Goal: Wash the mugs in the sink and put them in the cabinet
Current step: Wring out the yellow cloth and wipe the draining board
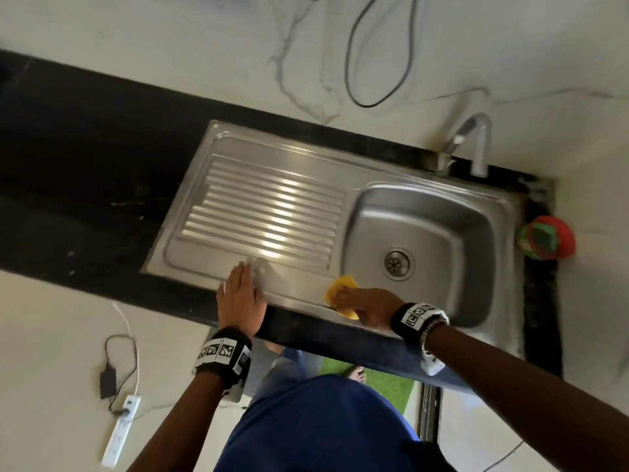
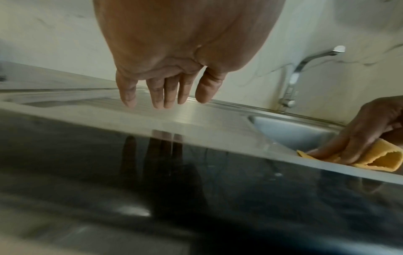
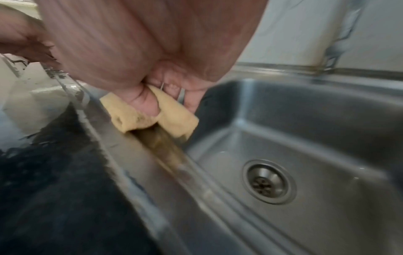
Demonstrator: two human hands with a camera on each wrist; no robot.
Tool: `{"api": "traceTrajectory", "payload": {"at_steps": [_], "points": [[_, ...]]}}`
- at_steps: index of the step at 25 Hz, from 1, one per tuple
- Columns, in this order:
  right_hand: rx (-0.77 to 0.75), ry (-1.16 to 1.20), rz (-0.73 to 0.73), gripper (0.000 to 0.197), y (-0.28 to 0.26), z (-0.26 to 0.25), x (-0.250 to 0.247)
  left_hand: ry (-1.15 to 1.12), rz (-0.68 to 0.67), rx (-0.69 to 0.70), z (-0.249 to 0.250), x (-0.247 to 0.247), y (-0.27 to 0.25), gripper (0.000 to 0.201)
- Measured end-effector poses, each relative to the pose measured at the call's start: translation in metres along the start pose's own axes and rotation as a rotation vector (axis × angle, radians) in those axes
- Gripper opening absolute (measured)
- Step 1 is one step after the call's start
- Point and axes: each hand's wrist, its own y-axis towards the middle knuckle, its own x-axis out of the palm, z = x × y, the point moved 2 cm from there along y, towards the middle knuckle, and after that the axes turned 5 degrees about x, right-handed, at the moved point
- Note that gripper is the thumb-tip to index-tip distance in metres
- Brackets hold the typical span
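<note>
A steel sink (image 1: 422, 233) with a ribbed drainboard (image 1: 265, 212) is set in a black counter; its basin (image 3: 305, 138) holds no mugs. My right hand (image 1: 357, 303) grips a folded yellow cloth (image 1: 342, 284) (image 3: 152, 117) (image 2: 379, 158) and presses it on the sink's front rim by the basin's near left corner. My left hand (image 1: 240, 294) (image 2: 165, 93) lies flat with straight fingers over the drainboard's front edge and holds nothing. No mug or cabinet is in view.
A chrome tap (image 1: 473, 144) stands behind the basin. A red and green container (image 1: 544, 238) sits on the counter to the sink's right. The drain (image 1: 398, 264) is uncovered. A power strip (image 1: 119, 434) and cables lie on the floor at the left.
</note>
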Motion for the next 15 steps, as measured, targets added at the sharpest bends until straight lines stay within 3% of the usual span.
{"api": "traceTrajectory", "payload": {"at_steps": [2, 4, 6, 8, 9, 12, 14, 15], "points": [[0.224, 0.048, 0.024, 0.035, -0.046, 0.027, -0.015, -0.005, -0.052, 0.088, 0.040, 0.017, 0.003, 0.059], [0.388, 0.244, 0.142, 0.030, -0.097, 0.051, -0.029, -0.008, -0.096, 0.226, 0.094, 0.038, 0.005, 0.054], [0.561, 0.672, 0.435, 0.033, -0.147, 0.081, -0.029, -0.006, -0.146, 0.375, 0.153, 0.063, 0.000, 0.052], [0.775, 0.876, 0.715, 0.043, -0.193, 0.110, -0.021, 0.012, -0.198, 0.530, 0.208, 0.092, -0.009, 0.050], [0.886, 0.923, 0.771, 0.047, -0.214, 0.122, -0.015, 0.025, -0.232, 0.610, 0.235, 0.107, -0.016, 0.051], [1.143, 0.746, 0.883, 0.031, -0.271, 0.154, -0.005, 0.074, -0.307, 0.771, 0.308, 0.151, -0.040, 0.055], [1.196, 0.624, 1.055, 0.042, -0.309, 0.168, -0.007, 0.123, -0.391, 0.835, 0.354, 0.175, -0.060, 0.057], [1.219, 0.504, 1.050, 0.054, -0.311, 0.172, -0.006, 0.138, -0.410, 0.847, 0.364, 0.181, -0.065, 0.057]]}}
